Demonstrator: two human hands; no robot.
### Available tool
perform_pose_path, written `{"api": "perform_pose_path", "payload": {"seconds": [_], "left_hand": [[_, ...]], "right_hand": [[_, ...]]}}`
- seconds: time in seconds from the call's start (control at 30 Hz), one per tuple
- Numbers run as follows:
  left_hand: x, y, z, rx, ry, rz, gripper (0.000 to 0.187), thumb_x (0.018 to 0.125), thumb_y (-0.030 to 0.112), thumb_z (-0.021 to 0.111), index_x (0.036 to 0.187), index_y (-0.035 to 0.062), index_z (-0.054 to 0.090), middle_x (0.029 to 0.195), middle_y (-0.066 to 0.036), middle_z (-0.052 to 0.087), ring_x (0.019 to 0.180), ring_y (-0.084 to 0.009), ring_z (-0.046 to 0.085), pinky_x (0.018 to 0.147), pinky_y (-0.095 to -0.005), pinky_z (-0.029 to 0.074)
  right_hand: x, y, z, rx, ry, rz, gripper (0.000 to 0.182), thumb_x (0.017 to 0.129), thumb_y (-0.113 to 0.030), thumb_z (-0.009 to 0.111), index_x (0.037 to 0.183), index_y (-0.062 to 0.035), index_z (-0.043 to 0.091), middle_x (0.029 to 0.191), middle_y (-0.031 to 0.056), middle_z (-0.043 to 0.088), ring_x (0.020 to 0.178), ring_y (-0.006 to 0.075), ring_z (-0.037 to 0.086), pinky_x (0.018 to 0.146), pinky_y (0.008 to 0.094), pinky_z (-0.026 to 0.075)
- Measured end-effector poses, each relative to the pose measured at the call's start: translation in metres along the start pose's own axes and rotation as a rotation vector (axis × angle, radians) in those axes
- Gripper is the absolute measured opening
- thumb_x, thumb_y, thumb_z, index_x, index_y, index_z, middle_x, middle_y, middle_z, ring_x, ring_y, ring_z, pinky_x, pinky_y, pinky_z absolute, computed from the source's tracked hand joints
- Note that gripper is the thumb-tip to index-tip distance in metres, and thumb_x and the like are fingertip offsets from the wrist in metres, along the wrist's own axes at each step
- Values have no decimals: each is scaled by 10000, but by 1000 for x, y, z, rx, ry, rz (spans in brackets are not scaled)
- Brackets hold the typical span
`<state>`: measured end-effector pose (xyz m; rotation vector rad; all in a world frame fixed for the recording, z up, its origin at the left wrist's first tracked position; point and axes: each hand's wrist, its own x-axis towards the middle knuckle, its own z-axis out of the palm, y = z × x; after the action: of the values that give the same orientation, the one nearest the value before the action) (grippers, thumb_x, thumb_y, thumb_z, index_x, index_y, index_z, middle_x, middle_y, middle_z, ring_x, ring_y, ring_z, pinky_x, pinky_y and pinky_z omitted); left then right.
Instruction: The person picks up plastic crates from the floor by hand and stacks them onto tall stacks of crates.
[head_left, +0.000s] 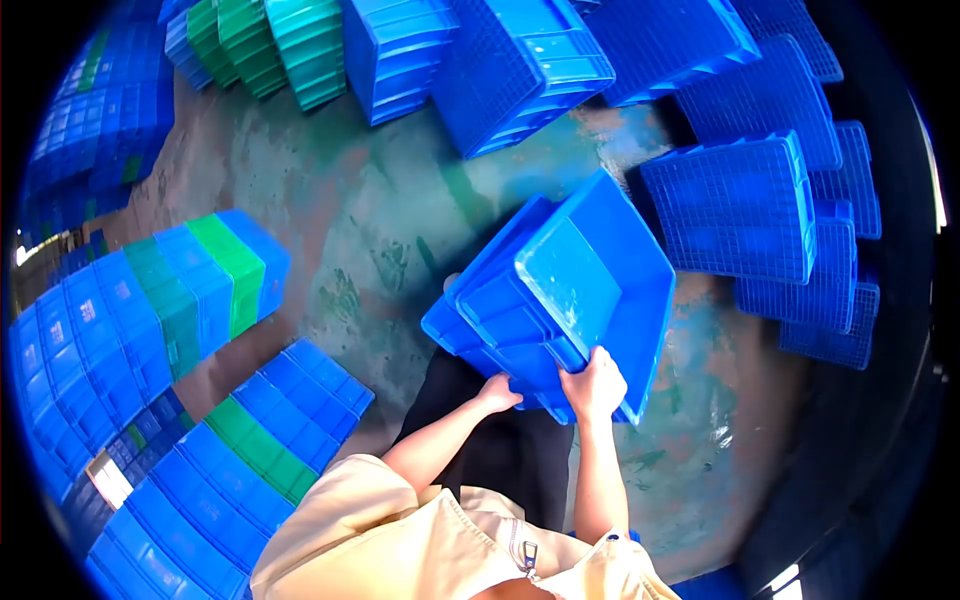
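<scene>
In front of my legs is a small stack of blue plastic crates (560,265), tilted, with the uppermost one's open inside facing up and to the right. My right hand (595,385) is closed over the near rim of that top crate, thumb and fingers wrapped on the edge. Lower and to the left, my left hand (497,393) grips the near side of the stack; its fingertips are partly hidden by the crate. Whether the stack's underside touches the floor cannot be seen.
Tall stacks of blue crates with green bands (240,275) stand at the left, with another stack (265,450) nearer to me. Blue crates (735,205) with gridded surfaces line the right, and more crates (520,70) stand along the back. The floor (350,250) is worn green.
</scene>
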<state>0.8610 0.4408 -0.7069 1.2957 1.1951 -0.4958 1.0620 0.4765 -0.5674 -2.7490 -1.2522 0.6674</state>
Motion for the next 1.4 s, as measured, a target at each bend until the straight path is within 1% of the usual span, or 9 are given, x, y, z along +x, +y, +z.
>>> {"api": "perform_pose_path", "payload": {"seconds": [0.43,0.57,0.67,0.77,0.83,0.9,0.97,1.07,1.4], "left_hand": [[9,-51,31,-407,-10,13,475,629,106,646,1070,2,502,1050,-155,546,990,-244,521,842,-315,414],[3,-46,13,-644,-63,-10,452,629,234,702,985,-8,563,923,-190,595,889,-248,577,769,-330,445],[-12,2,-97,-266,276,-290,410,592,360,745,768,7,631,601,-135,601,631,-241,610,617,-367,461],[15,-44,-150,27,906,-160,715,536,393,767,1057,-20,501,1031,-180,523,999,-310,485,831,-360,394],[49,-52,-167,34,725,185,882,499,375,786,1187,2,381,1175,-171,404,1117,-346,360,919,-364,326],[57,-16,-190,-403,30,183,845,525,259,786,1232,42,378,1183,-149,467,1123,-256,423,952,-347,319],[71,-16,-197,-430,-46,203,822,562,198,765,1260,47,359,1194,-129,475,1114,-206,441,952,-332,325],[79,-7,-191,-616,-13,279,813,566,177,756,1260,35,356,1175,-111,487,1086,-206,457,936,-329,343],[-46,57,-180,-659,375,38,599,597,288,716,1046,-25,472,974,-145,548,942,-215,520,818,-308,406]], "right_hand": [[15,-39,47,-118,-141,-177,428,485,-256,743,767,-48,497,727,94,565,706,262,579,616,347,471],[23,-44,16,-28,-206,-193,797,480,-389,762,1109,-26,434,979,121,515,988,265,474,863,370,355],[8,-15,-6,10,111,-226,858,530,-393,751,1202,-24,365,1162,161,422,1109,289,391,943,378,286],[-51,84,50,382,650,274,727,641,-337,720,1194,-14,374,1116,128,457,1032,229,449,879,321,344],[-101,157,122,1060,157,812,665,680,-258,708,1208,-41,367,1065,78,482,965,168,459,800,260,361],[-127,156,188,1147,-214,629,697,648,-234,731,1218,-75,363,1017,34,496,906,135,458,753,268,353],[-125,134,221,1353,-547,899,700,646,-210,729,1227,-89,356,1074,38,493,978,185,461,823,346,363],[-104,113,217,1922,-375,918,679,648,-188,717,1226,-104,372,1185,68,461,1125,269,397,957,454,302],[-81,84,61,1782,-320,901,611,769,-497,499,1194,-65,423,1191,106,463,1097,266,423,964,418,285]]}}
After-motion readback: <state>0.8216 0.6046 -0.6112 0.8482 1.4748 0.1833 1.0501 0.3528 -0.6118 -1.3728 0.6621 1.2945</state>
